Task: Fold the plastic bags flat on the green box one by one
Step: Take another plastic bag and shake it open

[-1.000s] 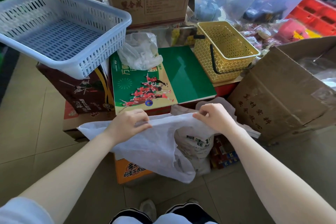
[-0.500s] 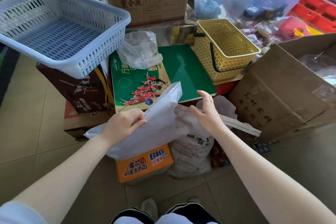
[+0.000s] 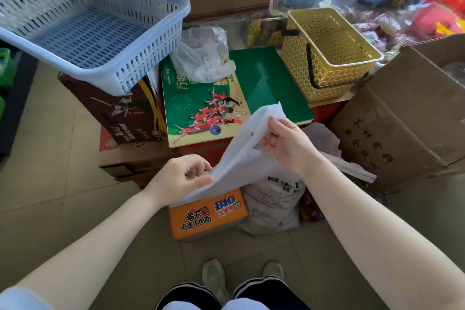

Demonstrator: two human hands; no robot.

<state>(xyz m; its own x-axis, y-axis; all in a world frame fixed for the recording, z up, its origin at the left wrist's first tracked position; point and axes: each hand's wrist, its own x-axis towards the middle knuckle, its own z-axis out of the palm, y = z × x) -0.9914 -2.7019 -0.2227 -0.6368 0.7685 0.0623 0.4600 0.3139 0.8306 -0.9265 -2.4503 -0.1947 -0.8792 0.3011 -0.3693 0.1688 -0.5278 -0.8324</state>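
i hold the white plastic bag (image 3: 241, 153) in midair just short of the green box (image 3: 271, 83): left hand (image 3: 180, 177) pinching its low near end, right hand (image 3: 286, 143) gripping the raised far end, long axis slanting toward the box.

The plastic bag (image 3: 241, 158) being held is milky white and plain. The box (image 3: 271, 85) is deep green, with a picture of figures in red on a yellow-bordered panel. A crumpled bag (image 3: 201, 55) on it is clear-white. One basket (image 3: 83, 20) is pale blue with slotted walls; the other basket (image 3: 327, 55) is yellow with a diamond lattice and a black handle. The carton (image 3: 206, 214) below is orange with blue lettering.
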